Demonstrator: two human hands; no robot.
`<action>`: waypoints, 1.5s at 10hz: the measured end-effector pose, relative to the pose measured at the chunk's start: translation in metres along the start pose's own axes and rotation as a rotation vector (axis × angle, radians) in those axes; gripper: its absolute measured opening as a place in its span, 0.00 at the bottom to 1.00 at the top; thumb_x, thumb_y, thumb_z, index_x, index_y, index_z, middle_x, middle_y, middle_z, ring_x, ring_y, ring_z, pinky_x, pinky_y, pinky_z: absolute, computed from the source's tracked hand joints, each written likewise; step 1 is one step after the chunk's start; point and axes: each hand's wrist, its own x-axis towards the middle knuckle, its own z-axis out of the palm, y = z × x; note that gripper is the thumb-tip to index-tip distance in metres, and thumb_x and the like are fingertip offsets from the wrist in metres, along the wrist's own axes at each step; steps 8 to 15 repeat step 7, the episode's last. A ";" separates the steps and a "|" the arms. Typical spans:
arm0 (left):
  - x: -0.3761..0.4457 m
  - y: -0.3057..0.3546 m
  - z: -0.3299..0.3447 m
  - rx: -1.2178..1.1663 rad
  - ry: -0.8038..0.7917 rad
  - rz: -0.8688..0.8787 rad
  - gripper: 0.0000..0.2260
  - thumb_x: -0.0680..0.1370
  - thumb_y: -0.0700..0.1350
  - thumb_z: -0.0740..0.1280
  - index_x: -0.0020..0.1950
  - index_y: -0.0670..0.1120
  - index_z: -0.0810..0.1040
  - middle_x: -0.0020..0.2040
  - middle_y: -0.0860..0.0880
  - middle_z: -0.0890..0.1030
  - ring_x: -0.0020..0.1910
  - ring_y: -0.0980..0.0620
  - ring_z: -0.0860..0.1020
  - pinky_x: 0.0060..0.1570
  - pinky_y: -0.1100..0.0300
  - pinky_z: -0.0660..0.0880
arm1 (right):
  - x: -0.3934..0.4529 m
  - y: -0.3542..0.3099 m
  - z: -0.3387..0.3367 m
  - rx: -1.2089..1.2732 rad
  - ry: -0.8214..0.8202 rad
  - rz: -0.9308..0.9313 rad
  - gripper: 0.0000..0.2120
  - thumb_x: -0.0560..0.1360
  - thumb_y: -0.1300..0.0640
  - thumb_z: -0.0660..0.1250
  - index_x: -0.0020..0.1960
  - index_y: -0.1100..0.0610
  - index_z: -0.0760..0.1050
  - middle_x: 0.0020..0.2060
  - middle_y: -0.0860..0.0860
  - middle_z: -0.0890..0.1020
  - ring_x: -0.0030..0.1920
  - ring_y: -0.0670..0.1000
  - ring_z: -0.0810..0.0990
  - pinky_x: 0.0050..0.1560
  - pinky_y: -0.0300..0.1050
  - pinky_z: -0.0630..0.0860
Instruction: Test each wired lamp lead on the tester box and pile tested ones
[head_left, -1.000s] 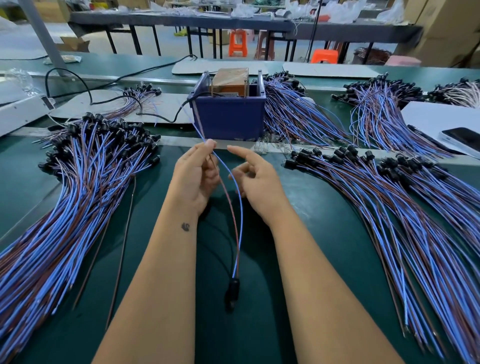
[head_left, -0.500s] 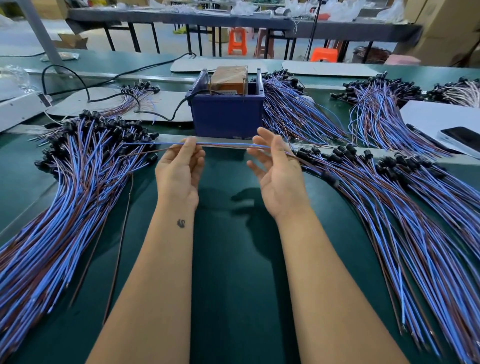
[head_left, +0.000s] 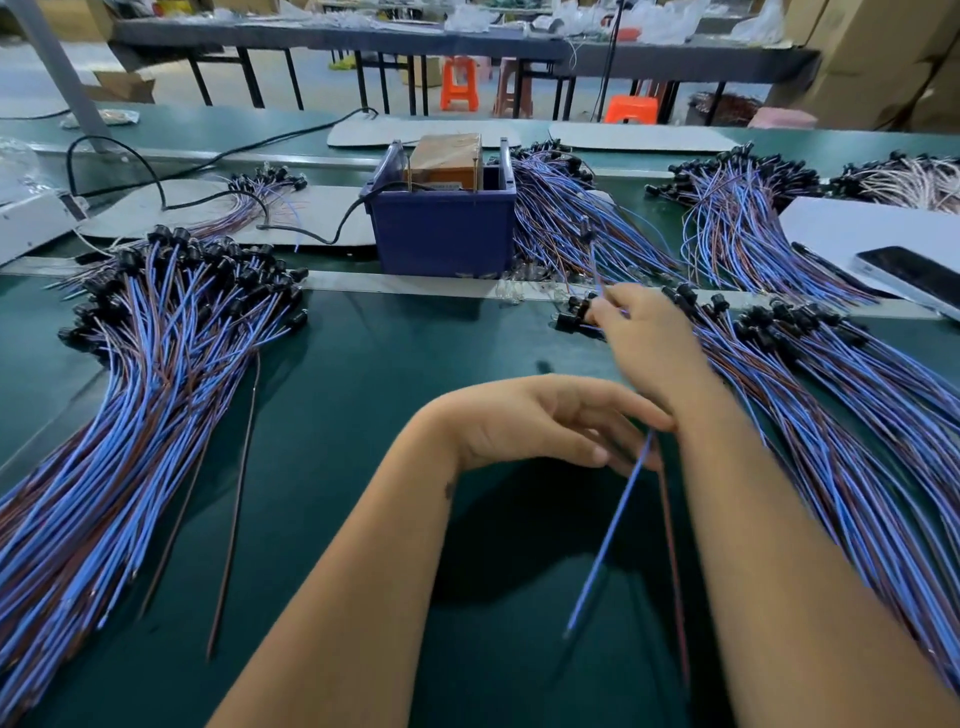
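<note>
Where the forearms cross nearest me, I log one lead (head_left: 610, 535), its blue and brown wires hanging down from the left hand (head_left: 540, 423); left fingers (head_left: 631, 410) curl loosely about the wires, though blur hides the exact grip. Beyond it, right hand (head_left: 647, 340) reaches into the right pile (head_left: 831, 426), fingers pinching a second lead's wire that rises above them. Left pile (head_left: 135, 395) fans across the green table (head_left: 395, 364), well apart. Farthest, the blue tester box (head_left: 444, 231) stands between both piles, black cable (head_left: 208, 200) trailing left.
</note>
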 end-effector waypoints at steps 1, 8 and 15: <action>0.013 0.001 0.011 0.036 -0.056 -0.022 0.19 0.82 0.30 0.58 0.71 0.43 0.68 0.65 0.31 0.75 0.55 0.49 0.79 0.65 0.53 0.72 | 0.008 0.011 -0.046 -0.207 -0.024 -0.066 0.11 0.80 0.49 0.61 0.45 0.54 0.77 0.37 0.50 0.78 0.38 0.52 0.74 0.39 0.47 0.69; 0.024 -0.037 0.004 0.113 0.962 -0.096 0.16 0.75 0.37 0.58 0.41 0.56 0.80 0.34 0.55 0.81 0.28 0.57 0.71 0.29 0.70 0.69 | 0.000 0.061 -0.035 -0.659 -0.014 0.126 0.13 0.80 0.52 0.59 0.61 0.50 0.78 0.55 0.57 0.78 0.55 0.61 0.76 0.47 0.49 0.70; 0.024 -0.037 0.004 0.113 0.962 -0.096 0.16 0.75 0.37 0.58 0.41 0.56 0.80 0.34 0.55 0.81 0.28 0.57 0.71 0.29 0.70 0.69 | 0.000 0.061 -0.035 -0.659 -0.014 0.126 0.13 0.80 0.52 0.59 0.61 0.50 0.78 0.55 0.57 0.78 0.55 0.61 0.76 0.47 0.49 0.70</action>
